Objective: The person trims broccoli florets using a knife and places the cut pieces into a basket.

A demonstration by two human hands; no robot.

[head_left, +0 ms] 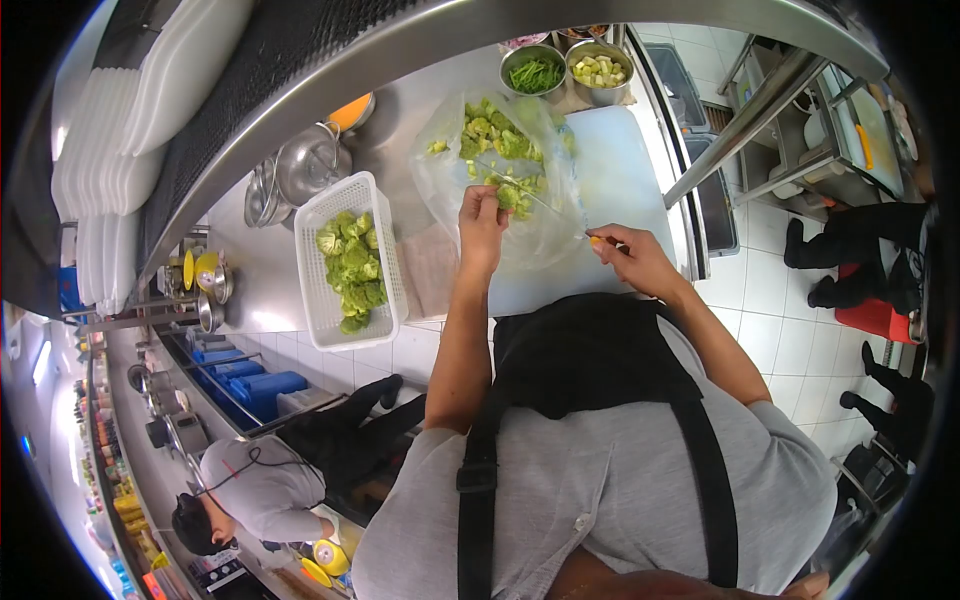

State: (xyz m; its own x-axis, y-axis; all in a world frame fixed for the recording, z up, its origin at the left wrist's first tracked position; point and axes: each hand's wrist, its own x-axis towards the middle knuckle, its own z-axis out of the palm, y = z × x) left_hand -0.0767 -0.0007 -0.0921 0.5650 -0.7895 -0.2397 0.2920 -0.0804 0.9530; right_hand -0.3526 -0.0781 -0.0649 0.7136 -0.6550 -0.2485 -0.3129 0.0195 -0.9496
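Note:
My left hand [482, 215] is closed in a pinch at the near edge of a clear plastic bag [440, 185], with a broccoli floret [515, 198] at its fingertips. Wrapped around an orange handle, my right hand [637, 260] grips a knife [597, 241]. Its thin blade seems to run up and left over the bag, though it is hard to make out. More cut broccoli florets [495, 132] lie in the bag. Beneath the bag's right side is a white cutting board [625, 165].
A white perforated basket [312, 285] of broccoli stands at left. Metal bowls hold green strips [533, 76] and pale cubes [600, 72] at the back. A steel shelf edge [330, 75] and post [745, 125] frame the table. Co-workers [260, 475] stand nearby.

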